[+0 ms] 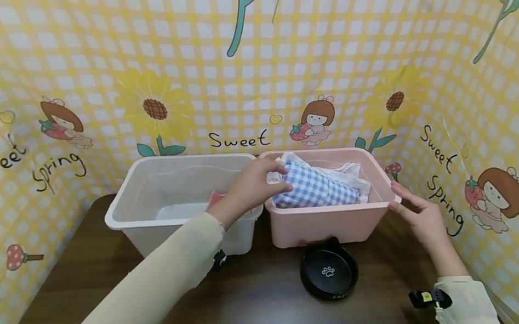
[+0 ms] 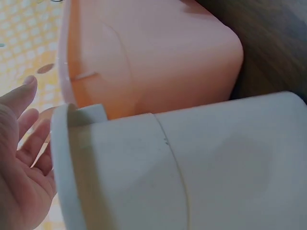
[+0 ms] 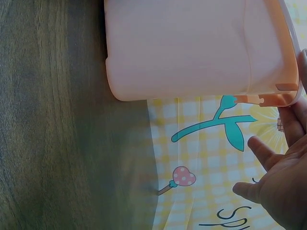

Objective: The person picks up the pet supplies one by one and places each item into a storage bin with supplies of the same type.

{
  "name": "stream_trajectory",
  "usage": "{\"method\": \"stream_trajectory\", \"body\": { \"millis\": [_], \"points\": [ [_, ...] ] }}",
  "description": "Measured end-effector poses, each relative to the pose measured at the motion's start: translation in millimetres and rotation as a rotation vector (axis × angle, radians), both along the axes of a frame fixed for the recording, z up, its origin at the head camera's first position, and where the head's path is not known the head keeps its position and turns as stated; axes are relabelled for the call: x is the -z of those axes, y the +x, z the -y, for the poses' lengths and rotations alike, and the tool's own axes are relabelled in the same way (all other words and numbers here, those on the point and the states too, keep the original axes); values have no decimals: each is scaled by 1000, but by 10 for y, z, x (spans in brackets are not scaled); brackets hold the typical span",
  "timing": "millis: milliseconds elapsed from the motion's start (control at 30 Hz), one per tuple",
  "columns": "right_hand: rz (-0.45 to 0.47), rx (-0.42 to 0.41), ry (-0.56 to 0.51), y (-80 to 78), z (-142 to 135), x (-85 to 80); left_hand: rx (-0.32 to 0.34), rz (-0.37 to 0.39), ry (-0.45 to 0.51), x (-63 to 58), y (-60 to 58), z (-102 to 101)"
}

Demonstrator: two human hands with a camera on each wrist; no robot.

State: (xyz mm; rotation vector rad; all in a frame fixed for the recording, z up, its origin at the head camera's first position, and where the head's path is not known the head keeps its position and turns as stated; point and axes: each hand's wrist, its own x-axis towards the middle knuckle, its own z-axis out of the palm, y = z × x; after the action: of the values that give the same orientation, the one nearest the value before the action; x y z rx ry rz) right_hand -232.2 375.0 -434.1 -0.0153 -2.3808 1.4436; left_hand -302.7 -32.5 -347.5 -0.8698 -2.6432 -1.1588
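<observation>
A folded blue-and-white checked cloth [image 1: 315, 184] with whitish, sheer-looking edges lies in the pink bin [image 1: 333, 223]. My left hand [image 1: 255, 183] reaches over the white bin [image 1: 180, 165], its thumb and fingers apart at the left end of the cloth. In the left wrist view that hand [image 2: 24, 158] has loosely bent fingers beside the white rim. My right hand [image 1: 421, 216] holds the right front corner of the pink bin's rim. In the right wrist view, some fingers of this hand [image 3: 283, 177] hang loose below the rim.
A black pet bowl [image 1: 329, 271] with a paw print stands in front of the pink bin. Something red [image 1: 216, 197] shows inside the white bin. Yellow checked sheeting [image 1: 230, 94] rises behind and beside the brown wooden table [image 1: 242, 319].
</observation>
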Motion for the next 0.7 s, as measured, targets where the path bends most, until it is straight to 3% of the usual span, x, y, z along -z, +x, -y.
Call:
{"method": "stream_trajectory", "body": {
  "millis": [200, 400, 700],
  "points": [
    [19, 2, 4, 24, 1, 9, 16, 9, 90, -16, 176, 60],
    [40, -8, 2, 43, 14, 14, 7, -20, 102, -5, 325, 78],
    [1, -22, -35, 29, 27, -19, 22, -64, 182, 28, 536, 95]
  ]
}}
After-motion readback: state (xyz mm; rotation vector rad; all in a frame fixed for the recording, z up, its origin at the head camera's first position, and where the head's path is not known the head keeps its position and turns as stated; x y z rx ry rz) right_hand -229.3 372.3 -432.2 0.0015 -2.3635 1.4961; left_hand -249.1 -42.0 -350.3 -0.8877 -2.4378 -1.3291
